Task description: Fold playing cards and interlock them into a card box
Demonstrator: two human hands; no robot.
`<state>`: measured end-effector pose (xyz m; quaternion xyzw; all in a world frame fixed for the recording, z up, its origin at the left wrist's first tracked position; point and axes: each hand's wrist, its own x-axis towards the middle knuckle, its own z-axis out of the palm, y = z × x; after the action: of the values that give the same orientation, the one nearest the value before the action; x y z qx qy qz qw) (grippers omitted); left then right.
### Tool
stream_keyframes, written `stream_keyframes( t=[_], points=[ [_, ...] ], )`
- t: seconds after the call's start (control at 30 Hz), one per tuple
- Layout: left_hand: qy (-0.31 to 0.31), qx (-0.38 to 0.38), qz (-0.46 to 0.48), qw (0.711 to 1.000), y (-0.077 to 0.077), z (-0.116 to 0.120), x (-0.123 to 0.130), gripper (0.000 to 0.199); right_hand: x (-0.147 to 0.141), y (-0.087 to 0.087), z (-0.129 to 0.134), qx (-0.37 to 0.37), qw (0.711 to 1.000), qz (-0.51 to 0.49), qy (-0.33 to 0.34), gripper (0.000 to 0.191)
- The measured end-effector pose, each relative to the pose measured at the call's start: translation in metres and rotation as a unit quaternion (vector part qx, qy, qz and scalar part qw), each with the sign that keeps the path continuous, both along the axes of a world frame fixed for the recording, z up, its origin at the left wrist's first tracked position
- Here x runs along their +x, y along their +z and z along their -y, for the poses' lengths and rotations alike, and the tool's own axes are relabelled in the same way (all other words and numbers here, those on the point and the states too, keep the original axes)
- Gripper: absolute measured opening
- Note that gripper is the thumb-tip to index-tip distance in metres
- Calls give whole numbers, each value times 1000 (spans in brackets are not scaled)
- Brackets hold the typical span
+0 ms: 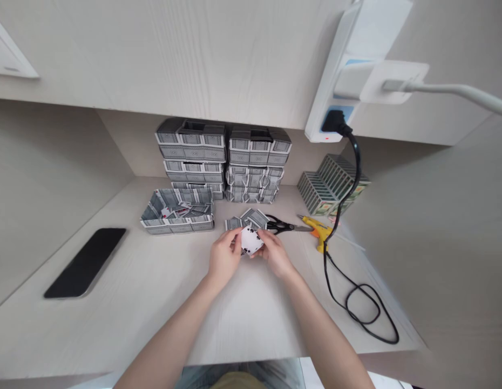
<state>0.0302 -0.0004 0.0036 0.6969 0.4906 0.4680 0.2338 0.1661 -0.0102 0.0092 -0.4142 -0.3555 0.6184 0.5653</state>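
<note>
Between my two hands is a playing card (251,241), its white face with black pips turned up toward me. My left hand (225,254) pinches its left edge, and my right hand (274,253) grips the right edge. Whether more than one card is in my fingers, I cannot tell. Just beyond them lies a loose pile of grey-backed cards (256,217). Black-handled scissors (289,226) rest right of the pile. To the left stands an open box made of playing cards (180,224), with loose cards inside.
Stacked card-built boxes (194,154) and a second stack (257,162) stand at the back. A yellow glue gun (319,232) trails a black cable (356,319) up to a power strip (336,70). Green-edged card packs (332,183) sit back right; a phone (87,262) lies left.
</note>
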Motion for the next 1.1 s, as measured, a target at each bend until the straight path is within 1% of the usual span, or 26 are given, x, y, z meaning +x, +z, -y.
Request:
stream_keyframes(
  t=[0.2,0.33,0.43,0.53,0.7,0.77,0.87,0.97,1.1],
  points=[
    [36,14,-49,998,0,0,-1,22,1,7,4,-48,994,-58,77,30],
    [27,10,-49,998,0,0,-2,21,2,9,7,-70,983,-95,142,33],
    [15,17,-38,999,0,0,-2,21,3,9,7,-85,979,-107,149,30],
    [5,26,-27,999,0,1,-1,21,4,8,6,-105,979,-107,135,27],
    [-33,38,-9,999,4,3,1,25,6,8,3,-92,986,-106,89,23],
    [-49,41,-4,998,4,4,2,25,7,7,2,-83,989,-104,60,24],
    [-65,47,-6,997,3,3,2,23,6,8,0,-57,993,-103,-6,25],
    [-63,52,-16,997,1,3,3,20,4,9,1,-32,993,-101,-48,28],
    [-42,42,-18,998,0,3,3,17,2,8,1,-12,994,-91,-63,32]
  ],
)
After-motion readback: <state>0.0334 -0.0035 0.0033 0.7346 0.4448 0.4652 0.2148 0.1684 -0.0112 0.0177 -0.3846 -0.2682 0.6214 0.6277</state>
